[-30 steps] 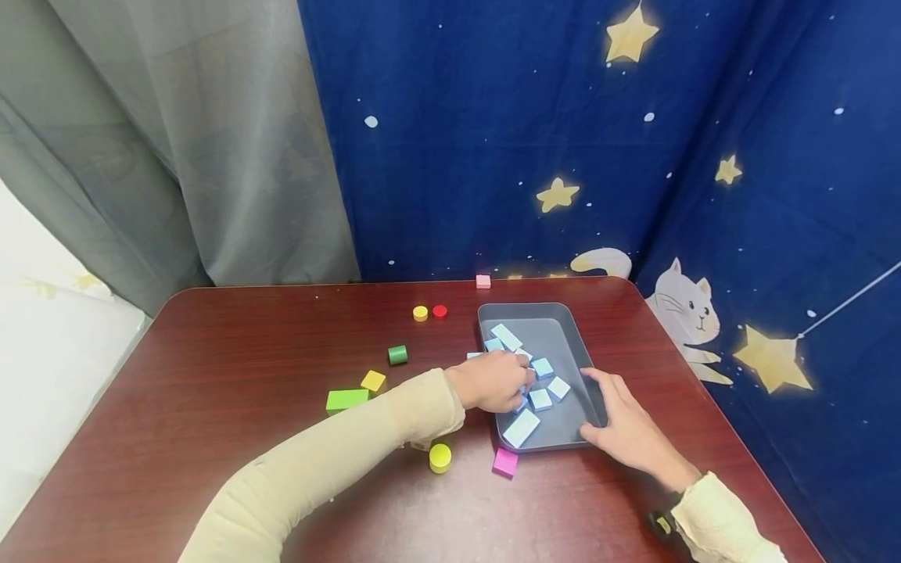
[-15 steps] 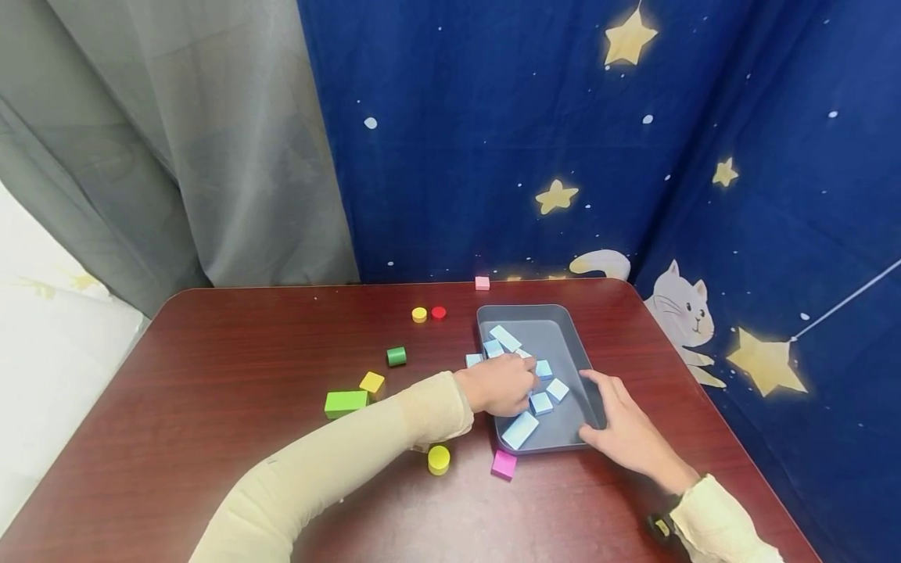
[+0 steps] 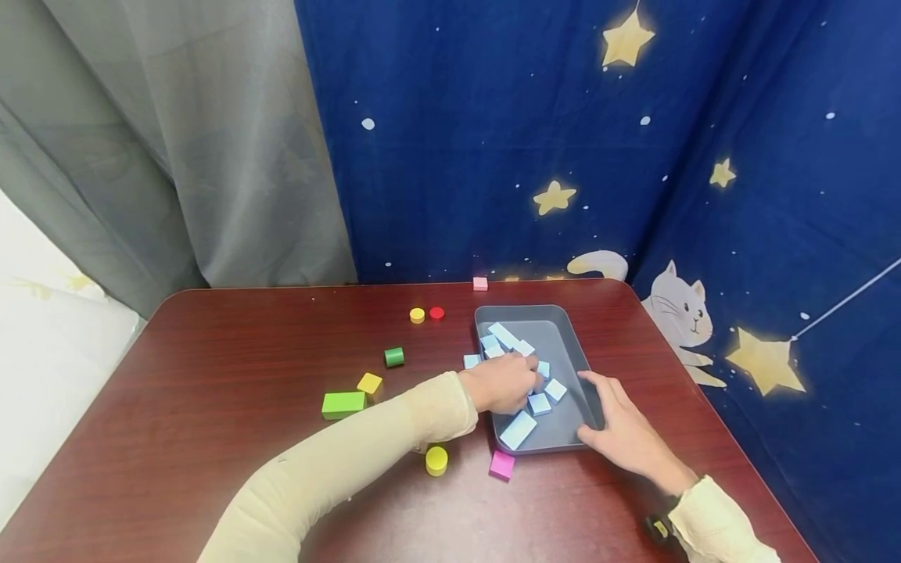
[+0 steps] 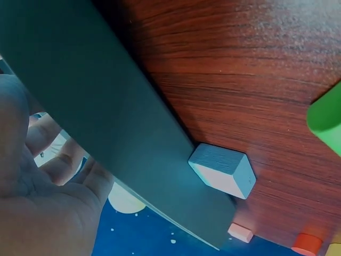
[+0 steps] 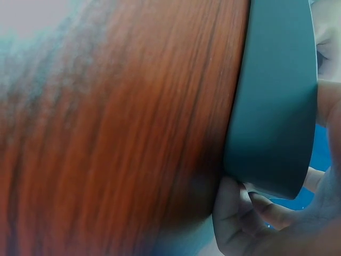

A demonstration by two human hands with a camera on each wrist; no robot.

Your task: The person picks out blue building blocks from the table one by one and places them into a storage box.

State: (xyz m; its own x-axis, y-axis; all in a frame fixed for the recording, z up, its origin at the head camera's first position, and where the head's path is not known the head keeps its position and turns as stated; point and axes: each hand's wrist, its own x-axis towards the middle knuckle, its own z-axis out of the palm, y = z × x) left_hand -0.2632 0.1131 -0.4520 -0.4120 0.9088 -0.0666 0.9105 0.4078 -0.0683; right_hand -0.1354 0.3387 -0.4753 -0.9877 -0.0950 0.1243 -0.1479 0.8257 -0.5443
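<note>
My left hand reaches over the left wall of a dark grey baking-pan-like tray, its fingers bent down among several pale blue blocks. Its fingertips are hidden, so I cannot tell whether they pinch a block. Light blue blocks lie round it: a long block at the near end, a square block to the right, another long block beyond the hand. My right hand holds the tray's right side near the front corner; in the right wrist view its fingers curl at the tray's outer wall.
One pale blue block lies outside, against the tray's left wall. Scattered on the table are a magenta block, a yellow cylinder, a light green block, a yellow block, a green cylinder and a red disc.
My left hand has shifted slightly right within the tray, and more blue blocks show behind it. My right hand keeps its place at the tray's side.
</note>
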